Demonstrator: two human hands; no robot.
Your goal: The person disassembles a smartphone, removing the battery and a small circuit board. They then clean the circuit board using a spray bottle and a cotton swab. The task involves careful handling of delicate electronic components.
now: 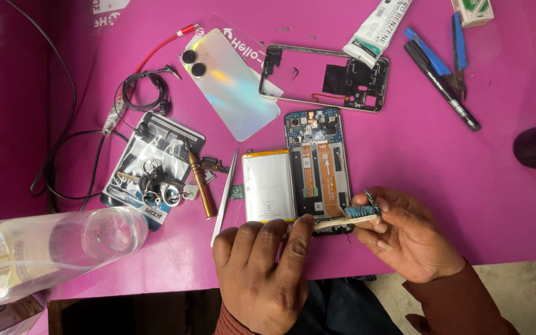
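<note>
Both hands at the opened blue-framed phone [317,170]: left hand [268,267] fingertips press its bottom edge, right hand [404,232] pinches a small blue-bristled brush [358,214] across that edge. Silver lifted-out battery [269,185] lies just above the left fingers. Risk: bristles could snag the orange flex cable [328,174], tearing it.

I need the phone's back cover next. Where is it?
In the head view, the iridescent back cover lies upper centre on the pink table, left of the empty frame, right of the earphones.
</note>
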